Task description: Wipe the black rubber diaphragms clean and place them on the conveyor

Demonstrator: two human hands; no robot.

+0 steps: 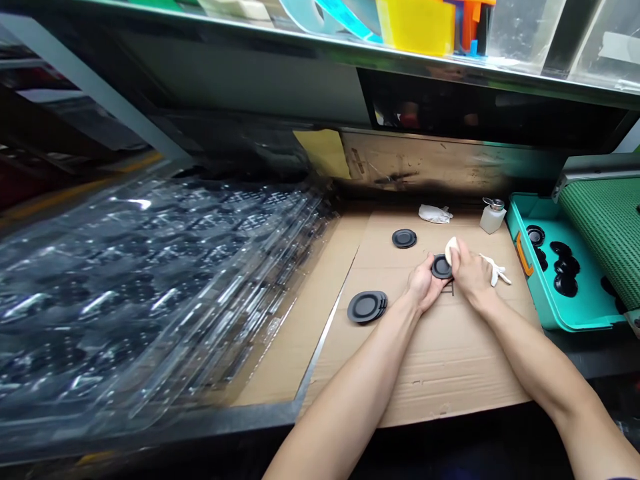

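Standing by this bench (150, 427), you can see the person working over a sheet of flattened cardboard (440, 360) with both bare hands close together near its middle. The left hand (424, 283) is closed around the edge of a black rubber disc (441, 267), cupping it tilted up off the cardboard. The right hand (470, 270) presses in from the other side, its fingers (463, 257) pinching a white cloth (452, 251) against the disc's upper edge. A second black disc (404, 238) lies flat on the cardboard just beyond the hands, and a small stack of black discs (367, 307) sits to their left, near the cardboard's slit edge. Farther back are a crumpled white wipe (434, 214) and a small white bottle with a metal pump top (493, 217), while a twisted white scrap (496, 269) lies just beside the right hand. To the right, a teal tray (523, 220) holds several more black discs (565, 270), next to a green ribbed mat (610, 227). Stacked clear plastic trays (150, 287) fill the bench's left side, and a yellow bin (415, 27) stands on the shelf (320, 50) overhead.
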